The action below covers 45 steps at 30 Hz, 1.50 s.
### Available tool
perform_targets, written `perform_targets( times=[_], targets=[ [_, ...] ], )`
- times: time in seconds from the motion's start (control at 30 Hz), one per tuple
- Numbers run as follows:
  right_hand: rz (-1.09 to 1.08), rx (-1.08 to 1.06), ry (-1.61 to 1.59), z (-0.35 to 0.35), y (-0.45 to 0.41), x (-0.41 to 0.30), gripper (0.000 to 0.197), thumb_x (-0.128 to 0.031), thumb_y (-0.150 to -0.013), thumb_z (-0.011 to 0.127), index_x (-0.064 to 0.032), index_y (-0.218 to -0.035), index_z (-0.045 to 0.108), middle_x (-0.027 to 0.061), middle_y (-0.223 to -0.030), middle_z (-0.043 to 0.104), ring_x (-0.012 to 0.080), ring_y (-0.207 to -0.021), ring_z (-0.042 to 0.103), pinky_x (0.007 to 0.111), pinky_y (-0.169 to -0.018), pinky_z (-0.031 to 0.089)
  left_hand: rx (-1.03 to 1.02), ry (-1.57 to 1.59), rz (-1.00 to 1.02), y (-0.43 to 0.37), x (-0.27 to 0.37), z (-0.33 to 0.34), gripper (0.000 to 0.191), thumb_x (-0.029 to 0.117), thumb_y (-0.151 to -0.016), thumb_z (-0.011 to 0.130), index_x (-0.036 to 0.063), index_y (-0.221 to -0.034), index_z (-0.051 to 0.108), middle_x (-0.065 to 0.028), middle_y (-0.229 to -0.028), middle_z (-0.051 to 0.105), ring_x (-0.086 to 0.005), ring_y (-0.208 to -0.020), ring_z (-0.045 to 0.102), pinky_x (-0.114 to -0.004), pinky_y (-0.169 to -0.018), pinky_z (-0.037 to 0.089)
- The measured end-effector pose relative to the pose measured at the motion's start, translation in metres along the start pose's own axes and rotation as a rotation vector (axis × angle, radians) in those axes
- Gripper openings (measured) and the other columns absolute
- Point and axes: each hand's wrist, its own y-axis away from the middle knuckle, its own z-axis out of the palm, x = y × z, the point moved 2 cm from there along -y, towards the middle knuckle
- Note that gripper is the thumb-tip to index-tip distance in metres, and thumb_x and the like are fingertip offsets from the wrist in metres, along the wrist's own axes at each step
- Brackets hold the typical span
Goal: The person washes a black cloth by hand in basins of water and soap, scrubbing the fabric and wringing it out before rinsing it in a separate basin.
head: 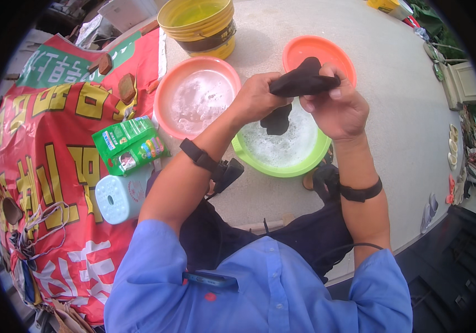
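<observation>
A black cloth, perhaps a sock (304,81), is stretched between both hands above the basins. My left hand (261,98) grips its left part, and a dark end hangs down below. My right hand (340,104) pinches the right end with thumb and fingers. Beneath is a green plastic basin (281,170) of sudsy water. A pink basin (163,100) with cloudy, foamy water stands to its left. Behind my right hand is an orange-red basin (317,45), partly hidden, so its contents cannot be fully told.
A yellow bucket (204,41) of greenish liquid stands behind the pink basin. At the left, a green detergent bag (132,145) lies by a light blue plastic stool (117,197), beside a red printed sheet (67,175) weighted with bricks (127,88). Several shoes (453,147) lie at the far right.
</observation>
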Motion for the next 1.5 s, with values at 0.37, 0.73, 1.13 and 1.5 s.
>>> perform_targets(
  times=[0.37,0.73,1.13,1.5],
  targets=[
    [0.213,0.493,0.503,-0.012,0.005,0.045,0.029,-0.031,-0.098,0.067,-0.0088,-0.080,0.063,-0.0003,-0.077,0.061,0.0082,-0.064,0.057,0.024,-0.058,0.048,0.203,1.187,-0.006,0.006,0.006,-0.005,0.031,0.001,-0.090,0.046,0.0000,-0.118,0.060,-0.0143,-0.112,0.067,-0.0282,-0.102,0.066,-0.041,-0.094,0.055],
    [0.089,0.461,0.742,-0.034,0.007,0.034,0.067,-0.040,-0.081,0.086,-0.0006,-0.124,0.053,0.0073,-0.114,0.058,0.0112,-0.104,0.052,0.026,-0.086,0.044,0.123,0.947,0.186,0.013,0.027,-0.009,0.038,0.002,-0.079,0.043,-0.0044,-0.116,0.052,-0.0213,-0.107,0.063,-0.0330,-0.103,0.065,-0.042,-0.098,0.053],
    [0.506,0.311,0.612,-0.003,0.006,0.076,0.031,-0.017,-0.077,0.081,-0.0037,-0.101,0.065,0.0001,-0.086,0.063,0.0119,-0.073,0.063,0.026,-0.060,0.055,0.528,0.641,0.055,0.004,0.007,-0.005,0.020,-0.005,-0.078,0.053,0.0009,-0.097,0.056,-0.0112,-0.089,0.063,-0.0195,-0.077,0.061,-0.033,-0.075,0.055],
    [0.604,0.359,-0.037,-0.022,0.030,0.029,0.010,-0.013,-0.086,0.062,-0.0063,-0.089,0.056,0.0038,-0.073,0.057,0.0149,-0.064,0.056,0.031,-0.061,0.050,0.060,0.349,-0.025,0.024,0.027,-0.038,0.078,0.013,-0.082,0.075,0.0086,-0.150,0.038,-0.0159,-0.148,0.043,-0.0299,-0.129,0.052,-0.050,-0.109,0.043]
  ],
)
